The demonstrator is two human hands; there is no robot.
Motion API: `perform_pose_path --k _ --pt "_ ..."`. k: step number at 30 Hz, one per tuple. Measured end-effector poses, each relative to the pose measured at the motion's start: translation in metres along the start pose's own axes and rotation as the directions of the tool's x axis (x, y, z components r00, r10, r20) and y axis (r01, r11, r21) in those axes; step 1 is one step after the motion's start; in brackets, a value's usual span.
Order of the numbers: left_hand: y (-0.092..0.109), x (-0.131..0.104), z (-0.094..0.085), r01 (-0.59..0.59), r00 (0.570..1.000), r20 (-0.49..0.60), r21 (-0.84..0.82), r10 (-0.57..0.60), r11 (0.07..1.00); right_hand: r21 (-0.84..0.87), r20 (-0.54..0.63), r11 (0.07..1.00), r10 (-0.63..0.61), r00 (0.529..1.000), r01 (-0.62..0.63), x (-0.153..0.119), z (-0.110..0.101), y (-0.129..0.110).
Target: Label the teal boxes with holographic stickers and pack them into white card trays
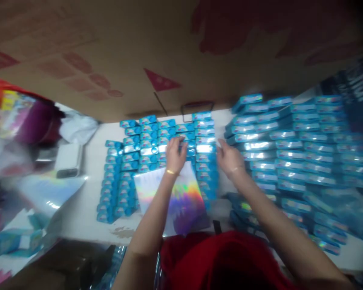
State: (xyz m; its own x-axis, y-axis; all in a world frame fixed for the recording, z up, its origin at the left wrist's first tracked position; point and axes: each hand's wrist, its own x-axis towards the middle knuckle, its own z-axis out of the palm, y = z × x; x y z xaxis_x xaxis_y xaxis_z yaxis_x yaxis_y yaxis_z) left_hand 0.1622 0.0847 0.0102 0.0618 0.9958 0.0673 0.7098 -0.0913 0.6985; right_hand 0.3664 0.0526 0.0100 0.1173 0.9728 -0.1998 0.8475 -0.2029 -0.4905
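My left hand (176, 155) is over the middle rows of small blue packs (148, 151), its thumb and fingers apart with a gap showing between them. A shiny holographic sheet or pouch (184, 197) lies under my left wrist, on top of some packs. My right hand (230, 158) is at the right edge of the column of blue packs (205, 155), fingers slightly bent and pointing towards it. Nothing shows inside either hand. Motion blur hides whether the fingertips touch the packs.
More blue packs (290, 155) stand in rows on the right of the white table (92, 177). A large cardboard box (133, 48) walls off the back. At the left are a white box-like device (68, 159), clear plastic film (48, 193) and a dark purple item (38, 121).
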Motion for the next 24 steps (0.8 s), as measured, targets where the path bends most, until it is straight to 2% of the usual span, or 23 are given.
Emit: perform_pose_path --k 2,5,6,8,10,11,12,14,18,21,24 --pt "-0.032 -0.023 -0.052 -0.082 0.996 0.028 0.012 0.082 0.997 0.096 -0.072 0.983 -0.149 0.986 0.155 -0.019 0.005 -0.033" --pt "-0.081 -0.062 -0.125 -0.083 0.994 0.085 0.226 0.065 0.971 0.233 0.003 0.889 -0.407 0.914 0.395 -0.05 0.036 -0.098" --pt "-0.095 -0.073 -0.141 -0.077 0.992 0.12 0.297 0.043 0.952 0.248 0.071 0.86 -0.475 0.877 0.446 -0.058 0.051 -0.119" --pt "-0.115 -0.093 -0.159 -0.086 0.98 0.197 0.409 0.005 0.908 0.234 0.235 0.832 -0.55 0.801 0.503 -0.071 0.083 -0.154" --pt "-0.127 -0.106 -0.161 -0.109 0.969 0.248 0.495 -0.02 0.862 0.191 0.37 0.819 -0.571 0.733 0.541 -0.08 0.11 -0.175" --pt "-0.131 -0.111 -0.158 -0.119 0.967 0.255 0.531 -0.025 0.839 0.165 0.412 0.818 -0.564 0.715 0.551 -0.082 0.12 -0.18" --pt "-0.133 -0.115 -0.154 -0.127 0.967 0.253 0.561 -0.023 0.818 0.141 0.434 0.821 -0.554 0.711 0.553 -0.083 0.128 -0.182" --pt "-0.137 -0.119 -0.146 -0.145 0.972 0.237 0.594 0.001 0.791 0.106 0.435 0.837 -0.525 0.731 0.538 -0.084 0.136 -0.182" --pt "-0.144 -0.129 -0.142 -0.162 0.981 0.182 0.587 0.066 0.793 0.101 0.424 0.862 -0.488 0.762 0.496 -0.084 0.136 -0.182" --pt "-0.154 -0.135 -0.141 -0.14 0.99 0.11 0.594 0.092 0.792 0.127 0.408 0.822 -0.553 0.726 0.555 -0.079 0.141 -0.184" --pt "-0.157 -0.136 -0.136 -0.094 0.995 0.084 0.579 0.055 0.81 0.114 0.389 0.806 -0.575 0.72 0.581 -0.069 0.149 -0.182"
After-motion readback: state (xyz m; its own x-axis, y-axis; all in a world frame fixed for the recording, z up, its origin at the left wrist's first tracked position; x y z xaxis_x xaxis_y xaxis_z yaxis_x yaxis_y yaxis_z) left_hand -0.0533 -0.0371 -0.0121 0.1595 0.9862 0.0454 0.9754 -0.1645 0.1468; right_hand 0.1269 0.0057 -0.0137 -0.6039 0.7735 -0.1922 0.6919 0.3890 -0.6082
